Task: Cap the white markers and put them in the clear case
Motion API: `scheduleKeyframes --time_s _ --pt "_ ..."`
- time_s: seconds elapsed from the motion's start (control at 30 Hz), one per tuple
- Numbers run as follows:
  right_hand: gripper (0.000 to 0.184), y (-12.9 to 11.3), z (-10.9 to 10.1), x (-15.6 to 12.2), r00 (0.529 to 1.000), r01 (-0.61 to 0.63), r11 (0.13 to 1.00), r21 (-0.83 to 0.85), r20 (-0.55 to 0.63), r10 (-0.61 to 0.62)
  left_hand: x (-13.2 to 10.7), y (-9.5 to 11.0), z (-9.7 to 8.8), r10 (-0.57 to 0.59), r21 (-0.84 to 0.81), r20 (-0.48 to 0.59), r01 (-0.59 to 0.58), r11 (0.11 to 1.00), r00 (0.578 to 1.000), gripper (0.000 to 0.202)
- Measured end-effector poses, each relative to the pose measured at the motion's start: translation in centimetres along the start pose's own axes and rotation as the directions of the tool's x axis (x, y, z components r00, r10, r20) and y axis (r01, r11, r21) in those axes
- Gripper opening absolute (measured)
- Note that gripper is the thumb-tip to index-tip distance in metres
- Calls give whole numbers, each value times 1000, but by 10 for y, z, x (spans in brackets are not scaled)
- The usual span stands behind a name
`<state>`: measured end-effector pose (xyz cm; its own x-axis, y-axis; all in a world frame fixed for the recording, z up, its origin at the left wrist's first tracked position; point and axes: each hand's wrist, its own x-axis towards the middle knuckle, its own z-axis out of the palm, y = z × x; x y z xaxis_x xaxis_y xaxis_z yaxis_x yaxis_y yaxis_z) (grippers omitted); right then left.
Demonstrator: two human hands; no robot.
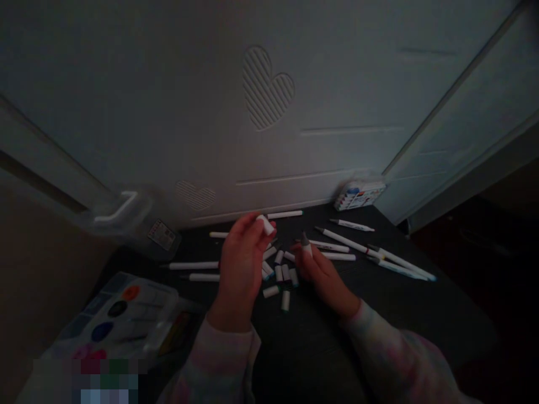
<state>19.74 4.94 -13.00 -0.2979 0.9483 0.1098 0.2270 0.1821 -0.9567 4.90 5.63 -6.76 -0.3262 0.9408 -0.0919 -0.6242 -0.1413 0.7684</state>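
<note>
In my left hand [242, 264] a white marker cap [266, 225] is pinched between the fingertips. My right hand [322, 275] grips a marker [306, 244] whose dark grey tip end points up, uncapped. The cap and that marker are apart. Between and below my hands lies a loose group of white caps [285, 274], some with coloured ends. Uncapped white markers lie around them, among them a marker [345, 238] at the right and a marker [193, 265] partly hidden behind my left hand.
At the left back stands a clear plastic container [138, 224] with a label. Nearer on the left is a clear case [138, 286] with coloured round shapes. A printed pack [361, 193] leans against the white panel [210, 112] behind the dark tabletop [311, 342].
</note>
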Motion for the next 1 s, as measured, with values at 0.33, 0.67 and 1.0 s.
scheduleKeyframes --time_s 0.33,0.67,1.0 --pt "29 -15 3 -4 992 113 970 -217 88 -96 -1 -5 0 -88 48 35 87 995 995 19" --pt "29 -11 3 -4 994 88 957 -276 82 -68 -5 -11 0 11 331 199 -78 941 980 17" --pt "26 -17 4 -10 987 146 948 -284 -23 -159 -12 -18 3 42 301 282 -130 945 958 11"
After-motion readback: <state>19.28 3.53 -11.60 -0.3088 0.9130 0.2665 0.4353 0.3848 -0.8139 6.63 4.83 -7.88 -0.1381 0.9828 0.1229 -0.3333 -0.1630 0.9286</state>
